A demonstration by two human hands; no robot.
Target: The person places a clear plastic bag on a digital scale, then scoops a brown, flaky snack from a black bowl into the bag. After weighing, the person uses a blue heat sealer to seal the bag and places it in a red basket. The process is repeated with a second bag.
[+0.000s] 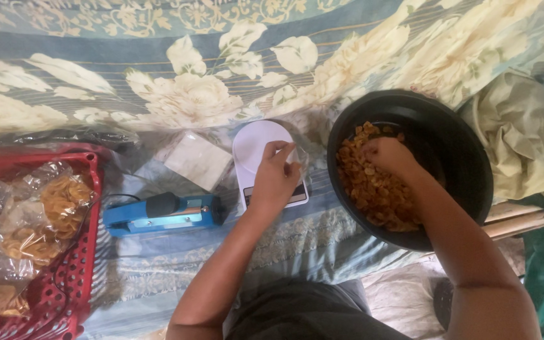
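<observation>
In the black bowl point(454, 145), right hand point(388, 156).

red basket point(89, 189), blue sealer point(158, 214), floral cloth point(158, 82)

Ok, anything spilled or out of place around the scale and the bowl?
Nothing stands out. The snacks stay inside the black bowl, where the right hand digs. The left hand holds a clear bag over the white scale. Filled bags lie in the red basket.
</observation>
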